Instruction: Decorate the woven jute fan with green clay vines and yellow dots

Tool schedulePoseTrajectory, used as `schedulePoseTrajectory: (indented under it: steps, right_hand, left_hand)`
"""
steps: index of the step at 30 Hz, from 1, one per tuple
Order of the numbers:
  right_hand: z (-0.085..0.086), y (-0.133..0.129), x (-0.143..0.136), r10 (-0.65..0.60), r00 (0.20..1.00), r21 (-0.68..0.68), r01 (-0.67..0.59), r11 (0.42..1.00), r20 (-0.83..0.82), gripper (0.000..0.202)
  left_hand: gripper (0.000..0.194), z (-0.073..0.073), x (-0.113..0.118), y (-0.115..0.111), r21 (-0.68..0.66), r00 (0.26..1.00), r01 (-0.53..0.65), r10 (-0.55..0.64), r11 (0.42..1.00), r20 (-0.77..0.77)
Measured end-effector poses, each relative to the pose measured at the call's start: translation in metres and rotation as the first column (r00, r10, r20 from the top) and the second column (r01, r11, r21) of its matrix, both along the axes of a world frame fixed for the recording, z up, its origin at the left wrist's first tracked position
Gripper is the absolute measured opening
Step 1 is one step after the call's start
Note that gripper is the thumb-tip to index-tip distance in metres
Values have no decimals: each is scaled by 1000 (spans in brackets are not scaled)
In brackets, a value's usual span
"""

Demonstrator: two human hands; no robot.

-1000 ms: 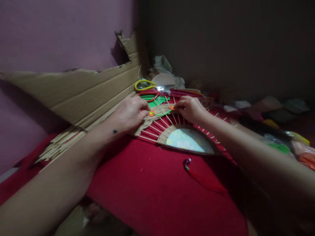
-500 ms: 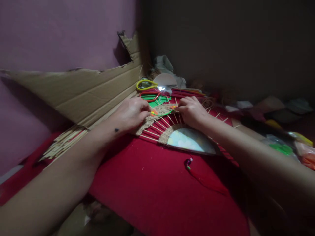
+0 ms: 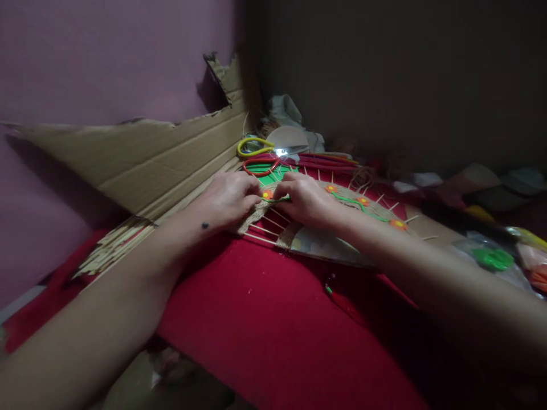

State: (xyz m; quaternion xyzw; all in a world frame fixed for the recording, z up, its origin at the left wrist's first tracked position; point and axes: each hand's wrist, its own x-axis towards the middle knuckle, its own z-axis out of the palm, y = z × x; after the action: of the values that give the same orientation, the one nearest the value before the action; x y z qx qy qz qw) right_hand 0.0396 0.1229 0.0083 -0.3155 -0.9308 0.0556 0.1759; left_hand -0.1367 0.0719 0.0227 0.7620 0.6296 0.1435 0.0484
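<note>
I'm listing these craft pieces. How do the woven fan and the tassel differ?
The woven fan is broad and half-round; the tassel is smaller and narrow. The fan is largely straw-coloured; the tassel is mainly red. The left hand and right hand are at the fan; the tassel lies apart from both. Both pieces lie on the red surface.

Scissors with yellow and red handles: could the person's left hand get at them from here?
Probably yes: the scissors lie just beyond the left hand, and only low things, such as the green sheet, seem to lie between.
</note>
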Motion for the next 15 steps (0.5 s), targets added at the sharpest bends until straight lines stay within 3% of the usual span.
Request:
schedulePoseTrajectory:
  steps: [15]
  right_hand:
    - [-5, 14, -4, -62, 995, -24, 64, 998, 74, 17]
  left_hand:
    - [21, 4, 3, -4, -61, 999, -15, 12, 998, -44]
